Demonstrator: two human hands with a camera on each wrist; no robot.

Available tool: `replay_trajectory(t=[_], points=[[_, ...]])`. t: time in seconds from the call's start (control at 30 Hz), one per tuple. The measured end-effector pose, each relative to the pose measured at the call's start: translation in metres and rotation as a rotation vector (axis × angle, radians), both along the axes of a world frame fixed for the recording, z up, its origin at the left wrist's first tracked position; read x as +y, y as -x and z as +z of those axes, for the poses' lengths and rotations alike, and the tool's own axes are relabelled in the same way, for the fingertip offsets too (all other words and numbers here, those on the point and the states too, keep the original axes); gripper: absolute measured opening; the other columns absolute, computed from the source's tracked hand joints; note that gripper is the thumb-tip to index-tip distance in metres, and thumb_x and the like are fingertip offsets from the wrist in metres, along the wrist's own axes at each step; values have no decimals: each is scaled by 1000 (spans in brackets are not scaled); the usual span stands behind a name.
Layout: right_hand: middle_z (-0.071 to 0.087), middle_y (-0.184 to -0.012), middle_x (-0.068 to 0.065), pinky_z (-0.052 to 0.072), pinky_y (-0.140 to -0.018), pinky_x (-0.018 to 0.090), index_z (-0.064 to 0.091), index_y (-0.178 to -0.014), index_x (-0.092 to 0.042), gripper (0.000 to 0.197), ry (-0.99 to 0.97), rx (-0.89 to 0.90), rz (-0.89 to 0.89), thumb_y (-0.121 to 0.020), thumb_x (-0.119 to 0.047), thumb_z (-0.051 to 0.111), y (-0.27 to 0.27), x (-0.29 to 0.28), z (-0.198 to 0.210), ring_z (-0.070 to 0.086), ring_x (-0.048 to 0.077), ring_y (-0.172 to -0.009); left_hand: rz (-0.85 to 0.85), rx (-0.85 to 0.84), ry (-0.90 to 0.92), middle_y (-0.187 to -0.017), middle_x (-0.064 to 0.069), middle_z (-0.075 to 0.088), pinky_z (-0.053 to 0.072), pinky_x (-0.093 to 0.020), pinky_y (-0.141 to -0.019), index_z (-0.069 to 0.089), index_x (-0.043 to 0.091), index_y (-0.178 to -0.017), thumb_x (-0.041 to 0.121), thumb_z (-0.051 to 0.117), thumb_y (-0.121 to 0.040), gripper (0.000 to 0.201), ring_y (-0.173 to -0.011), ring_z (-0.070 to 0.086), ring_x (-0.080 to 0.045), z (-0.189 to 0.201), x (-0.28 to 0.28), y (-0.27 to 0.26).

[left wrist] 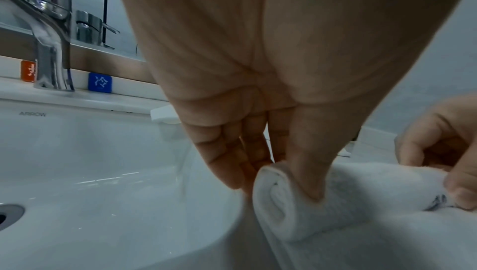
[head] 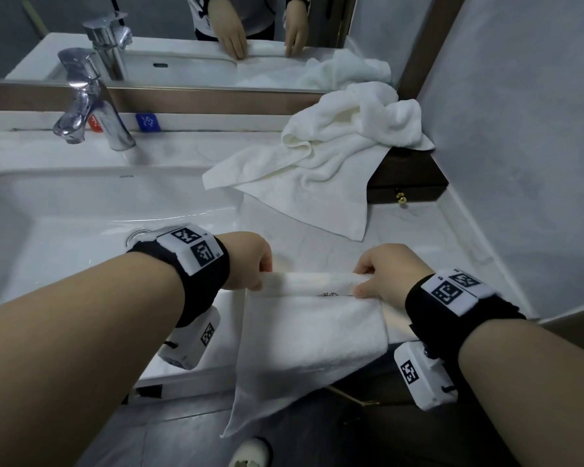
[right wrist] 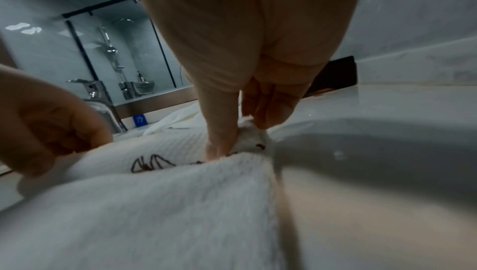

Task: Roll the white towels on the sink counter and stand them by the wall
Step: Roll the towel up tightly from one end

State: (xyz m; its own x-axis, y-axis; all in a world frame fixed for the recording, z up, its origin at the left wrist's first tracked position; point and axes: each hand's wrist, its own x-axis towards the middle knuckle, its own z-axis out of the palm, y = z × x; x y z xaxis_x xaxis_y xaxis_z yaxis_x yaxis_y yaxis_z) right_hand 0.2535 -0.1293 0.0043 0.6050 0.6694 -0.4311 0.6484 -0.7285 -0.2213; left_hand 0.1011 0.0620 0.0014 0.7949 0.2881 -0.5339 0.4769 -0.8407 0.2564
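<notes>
From the head camera we see our left hand [head: 250, 259] and right hand [head: 390, 274] pinching the two ends of a partly rolled white towel [head: 312, 328] at the front edge of the worktop [head: 429, 237], just right of the sink basin [head: 64, 203]. The unrolled part drapes over that front edge and hangs toward the floor. Between the roll and the back wall lies an open stretch of marble. A second, crumpled towel [head: 331, 156] is heaped in the back right corner, partly over a dark wooden box [head: 408, 183] that stands against the side wall. The faucet [head: 91, 109] rises at the back edge behind the basin, under the mirror [head: 182, 38].

From the left wrist we see the left hand [left wrist: 258, 131] with its thumb [left wrist: 309, 172] pressed onto the near side of the roll and the fingers curled behind it, holding the spiral end of the towel [left wrist: 296, 209] just beside the basin's rim [left wrist: 180, 213]. The right hand [left wrist: 444, 152] grips farther along.

From the right wrist we see the right hand [right wrist: 253, 94] pinching the roll's end between thumb and fingers, dark embroidery [right wrist: 152, 164] showing on the towel [right wrist: 154, 213], bare worktop [right wrist: 387, 101] to its right.
</notes>
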Motion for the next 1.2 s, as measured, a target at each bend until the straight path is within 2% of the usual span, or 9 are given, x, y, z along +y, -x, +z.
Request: replay_trajectory(t=[0.1, 0.2, 0.33, 0.5, 0.73, 0.83, 0.93, 1.07, 1.2], points=[[61, -96, -6, 45, -80, 24, 69, -97, -21, 23, -24, -48, 12, -77, -26, 79, 2, -3, -6, 57, 15, -91, 3, 11, -1, -102, 6, 64, 45, -25, -75, 66, 22, -110, 18, 67, -85, 25, -90, 58, -15, -1, -2, -1], [52, -93, -8, 44, -75, 27, 60, -88, -25, 20, -30, -86, 41, -78, -27, 77, 5, -5, -11, 55, 16, -85, 15, 10, 2, -95, 11, 57, 42, -24, -70, 62, 25, -107, 19, 68, -83, 25, -87, 55, -13, -4, -2, -1], [50, -97, -9, 42, -74, 29, 50, -82, -29, 25, -1, -143, 111, -80, -31, 74, 6, -5, -11, 54, 17, -84, 41, -14, 16, -91, 12, 55, 40, -25, -63, 55, 30, -89, 28, 70, -78, 19, -81, 54, -12, -10, -3, -1], [54, -100, -6, 40, -86, 33, 48, -84, -28, 24, 32, -248, 207, -83, -32, 71, 2, 4, -9, 44, 17, -90, 34, 8, 35, -94, 11, 55, 41, -25, -65, 53, 30, -89, 29, 73, -76, 23, -81, 53, -12, -12, 2, -6], [45, -92, -2, 43, -74, 32, 39, -79, -19, 25, -108, -228, 166, -88, -11, 62, -9, 13, -17, 44, 19, -84, 45, -69, 22, -87, 13, 51, 37, -25, -61, 49, 32, -85, 32, 74, -74, 28, -77, 50, -9, -15, 13, -14], [41, -87, -3, 38, -68, 30, 27, -67, -24, 42, -188, -228, 173, -84, -3, 60, -17, 16, -27, 42, 18, -82, 56, -85, 29, -87, 13, 51, 36, -24, -58, 46, 33, -82, 31, 73, -73, 28, -73, 48, -5, -16, 19, -19], [37, -82, -6, 32, -63, 29, 18, -64, -29, 55, -262, -254, 195, -80, 4, 58, -23, 19, -36, 40, 17, -79, 77, -105, 40, -87, 12, 52, 36, -24, -56, 45, 32, -78, 28, 71, -72, 27, -73, 51, -8, -17, 25, -22], [35, -80, -6, 25, -61, 28, 16, -64, -32, 59, -350, -251, 200, -76, 10, 57, -28, 21, -42, 37, 16, -75, 50, -108, 30, -87, 11, 52, 37, -24, -55, 44, 32, -78, 24, 68, -71, 26, -72, 51, -9, -15, 36, -28], [35, -78, -7, 24, -60, 27, 16, -64, -33, 60, -407, -241, 181, -70, 16, 51, -30, 20, -44, 36, 16, -73, 18, -149, 5, -87, 11, 55, 44, -26, -59, 49, 33, -81, 23, 65, -69, 23, -75, 55, -11, -14, 46, -35]])
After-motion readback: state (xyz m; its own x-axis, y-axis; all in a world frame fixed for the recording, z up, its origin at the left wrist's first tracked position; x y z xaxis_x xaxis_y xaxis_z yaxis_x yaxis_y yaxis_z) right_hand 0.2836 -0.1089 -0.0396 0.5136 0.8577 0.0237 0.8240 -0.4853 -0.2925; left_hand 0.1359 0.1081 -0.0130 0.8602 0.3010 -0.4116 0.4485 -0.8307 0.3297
